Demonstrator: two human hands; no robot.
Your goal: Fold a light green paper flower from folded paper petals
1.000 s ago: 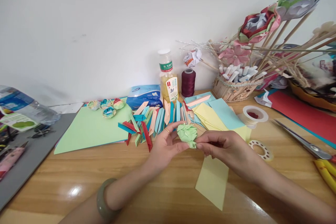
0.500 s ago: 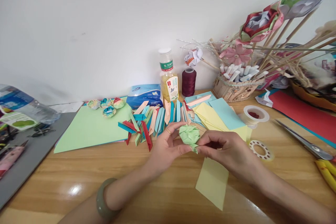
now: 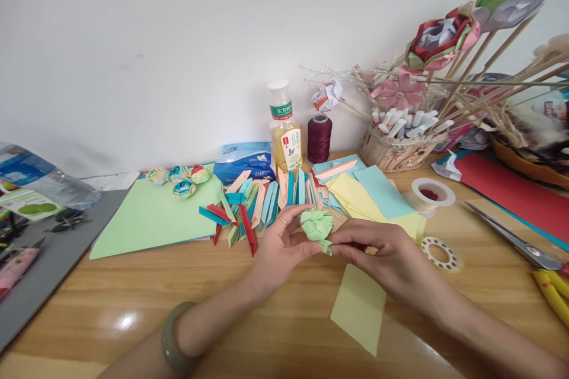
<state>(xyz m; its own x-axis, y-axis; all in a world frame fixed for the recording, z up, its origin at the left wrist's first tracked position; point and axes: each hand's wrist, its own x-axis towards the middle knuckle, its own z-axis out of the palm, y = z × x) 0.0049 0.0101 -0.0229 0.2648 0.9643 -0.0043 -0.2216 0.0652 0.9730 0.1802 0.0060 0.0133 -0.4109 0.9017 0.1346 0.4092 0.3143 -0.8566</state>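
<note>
A light green folded paper flower point(image 3: 316, 225) is held above the wooden table point(image 3: 133, 302) between both hands. My left hand point(image 3: 280, 249) cups it from the left, fingers curled round it, a ring on one finger and a green bangle on the wrist. My right hand point(image 3: 377, 254) pinches the flower's lower right edge with thumb and fingertips. Below the hands lies a pale yellow paper sheet point(image 3: 359, 308).
Folded coloured paper strips point(image 3: 249, 204) lie beside a large green sheet point(image 3: 151, 219) with small paper rosettes point(image 3: 184, 180). Behind stand a drink bottle point(image 3: 284, 130), maroon thread spool point(image 3: 319, 139), tissue pack point(image 3: 244, 161), basket of paper flowers point(image 3: 400, 151). Tape rolls point(image 3: 431, 194) and scissors point(image 3: 511, 240) lie right.
The green flower has shifted a little in the fingers, turned slightly; both hands stay in nearly the same place.
</note>
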